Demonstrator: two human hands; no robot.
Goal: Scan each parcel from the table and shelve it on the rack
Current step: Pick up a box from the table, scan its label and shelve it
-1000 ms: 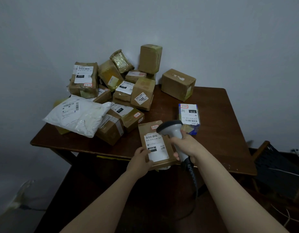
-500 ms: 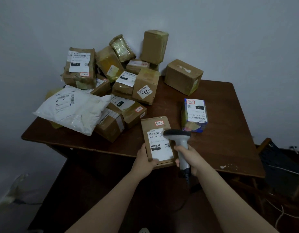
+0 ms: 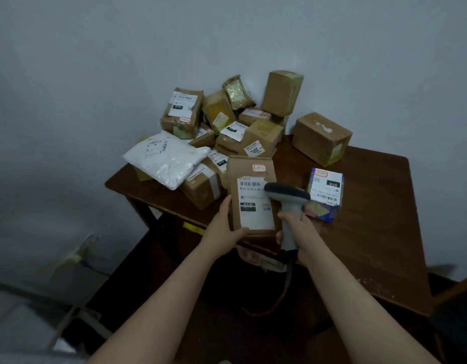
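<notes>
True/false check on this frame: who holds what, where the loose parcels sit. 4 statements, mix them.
1. The left hand holds a brown parcel with its label facing the camera. True.
2. The scanner is also gripped by the left hand. False: the right hand grips its handle, and its head is in front of the parcel's label.
3. The white bag lies at the left side of the pile. True.
4. The blue-edged box sits on top of the white bag. False: it stands on the table, right of the scanner and apart from the pile.
</notes>
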